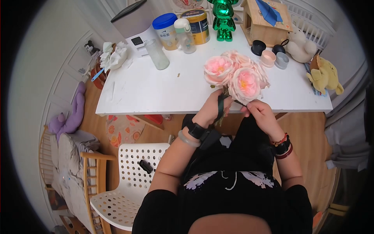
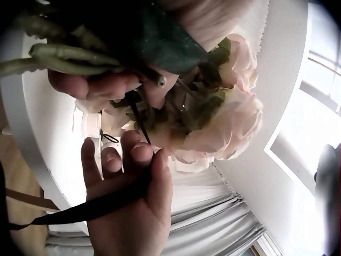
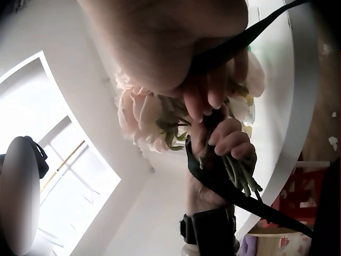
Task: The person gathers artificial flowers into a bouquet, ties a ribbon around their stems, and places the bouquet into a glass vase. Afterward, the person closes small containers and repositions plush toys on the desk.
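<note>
Pale pink flowers (image 1: 244, 84) with green stems (image 3: 240, 173) are held together over the table's front edge. Curled round the stems is my left hand (image 1: 212, 107), the blooms pointing away from me. A dark ribbon (image 2: 101, 207) runs over the left hand and across to my right hand (image 1: 265, 119), which pinches it between thumb and fingers, just right of the stems. In the left wrist view the right hand (image 2: 130, 205) lies below the stems, and a dark green band (image 2: 165, 40) of ribbon covers part of the left hand.
On the white table (image 1: 132, 93) stand a glass (image 1: 157, 54), a bottle (image 1: 185, 36), tins, a green figure (image 1: 224, 19), small cups (image 1: 268, 58), a wooden house (image 1: 269, 23) and plush toys. A white chair (image 1: 130, 195) stands at the left.
</note>
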### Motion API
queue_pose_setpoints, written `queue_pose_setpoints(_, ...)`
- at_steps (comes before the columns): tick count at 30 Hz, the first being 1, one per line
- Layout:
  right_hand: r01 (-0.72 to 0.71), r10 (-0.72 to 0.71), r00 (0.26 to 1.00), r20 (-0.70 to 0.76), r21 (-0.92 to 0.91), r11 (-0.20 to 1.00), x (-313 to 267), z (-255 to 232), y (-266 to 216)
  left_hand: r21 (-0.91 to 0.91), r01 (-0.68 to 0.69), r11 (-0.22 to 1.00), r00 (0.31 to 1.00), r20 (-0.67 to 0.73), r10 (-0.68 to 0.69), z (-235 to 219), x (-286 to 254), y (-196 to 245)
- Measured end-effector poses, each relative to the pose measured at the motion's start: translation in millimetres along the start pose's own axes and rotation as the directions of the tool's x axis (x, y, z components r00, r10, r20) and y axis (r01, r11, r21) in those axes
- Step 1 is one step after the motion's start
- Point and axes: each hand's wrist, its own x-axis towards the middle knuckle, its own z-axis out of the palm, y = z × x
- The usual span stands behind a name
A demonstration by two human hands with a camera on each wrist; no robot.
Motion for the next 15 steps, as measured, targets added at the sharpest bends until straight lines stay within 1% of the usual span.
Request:
queue_pose_setpoints(1, -0.069, 0.07, 0.997, 0.017, -0.04, 0.997, -2, -2, -3, 0.0, 0.001, 1.0, 1.0, 0.0, -0.001, -2, -1, 2)
queue_pose_setpoints(2, -0.069, 0.07, 0.997, 0.016, -0.04, 0.997, -2, -6, -1, 0.063, 0.025, 0.998, 1.0, 0.014, -0.026, -4, -2, 3)
queue_pose_setpoints(3, -0.053, 0.053, 0.998, -0.02, -0.013, 0.998, -2, -10, 2, 0.126, 0.048, 0.991, 0.998, 0.028, -0.052, -5, -2, 5)
queue_pose_setpoints(7, -0.007, 0.009, 0.992, -0.123, 0.015, 1.0, -5, -16, -2, 0.087, 0.003, 0.996, 0.999, 0.032, -0.006, 1, -6, 13)
queue_pose_setpoints(9, -0.001, -0.001, 0.995, -0.103, -0.023, 1.0, -9, -19, -11, 0.078, 0.021, 0.997, 0.996, -0.093, -0.013, 0, -3, 12)
queue_pose_setpoints(10, 0.005, -0.01, 0.996, -0.086, -0.059, 0.998, -12, -21, -17, 0.077, 0.02, 0.997, 0.995, -0.094, -0.013, -1, 0, 8)
queue_pose_setpoints(11, 0.004, -0.01, 0.996, -0.085, -0.06, 0.998, -15, -20, -23, 0.065, -0.031, 0.997, 0.991, -0.128, 0.039, -3, 5, 1)
queue_pose_setpoints(12, 0.037, -0.043, 0.998, -0.039, -0.151, 0.988, -18, -18, -31, 0.056, -0.082, 0.995, 0.983, -0.163, 0.09, -4, 8, -3)
queue_pose_setpoints(13, 0.073, -0.073, 0.997, 0.01, -0.239, 0.968, -21, -16, -39, 0.055, -0.083, 0.995, 0.982, -0.162, 0.091, -5, 9, -2)
queue_pose_setpoints(14, 0.11, -0.105, 0.994, 0.032, -0.289, 0.951, -23, -12, -47, 0.124, -0.043, 0.991, 0.989, -0.133, 0.06, -5, 9, 0)
queue_pose_setpoints(15, 0.109, -0.104, 0.994, 0.032, -0.29, 0.951, -24, -9, -53, 0.194, -0.004, 0.981, 0.994, -0.105, 0.025, -5, 9, 1)
